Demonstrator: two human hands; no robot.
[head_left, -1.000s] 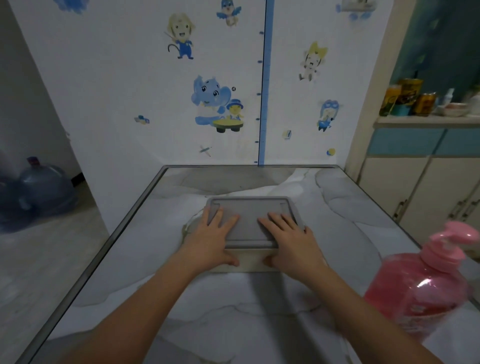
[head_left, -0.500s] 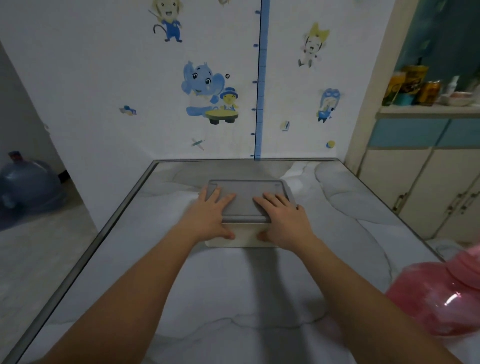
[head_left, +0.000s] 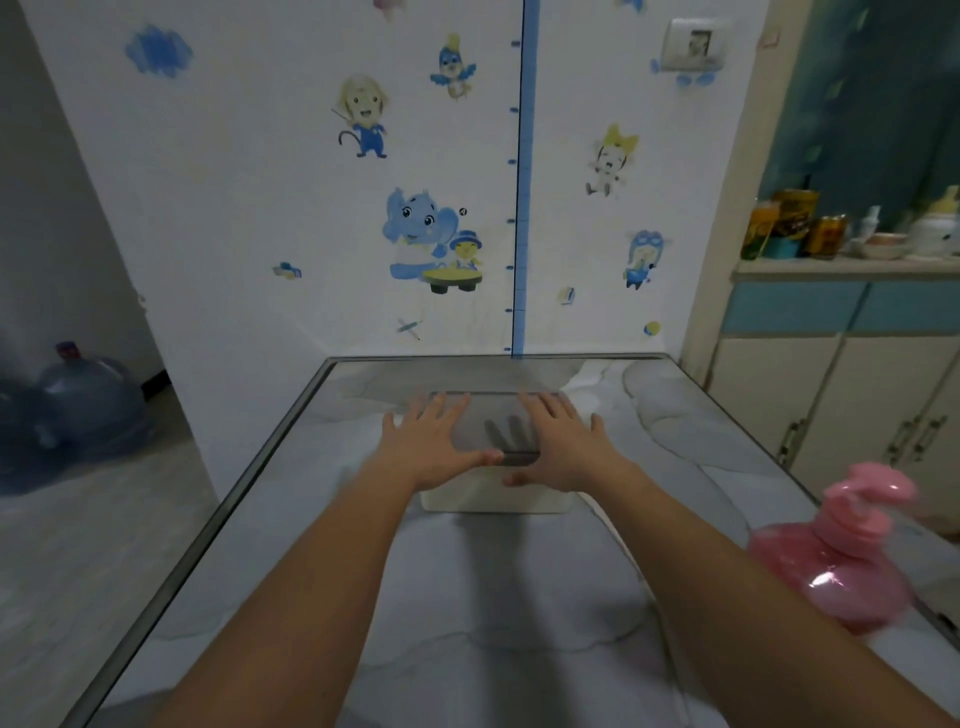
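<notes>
The white box (head_left: 493, 500) with a smoky grey lid (head_left: 491, 415) sits on the marble-patterned table (head_left: 519, 597), toward 12 o'clock. The left hand (head_left: 434, 447) and right hand (head_left: 563, 448) are spread over the lid, fingers straight, gripping nothing. A pink pump bottle (head_left: 841, 561) stands at 4 o'clock, well apart from the box.

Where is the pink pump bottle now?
In the head view, the pink pump bottle stands near the right edge of the table, right of the right forearm, nearer the camera than the grey-lidded box.
</notes>
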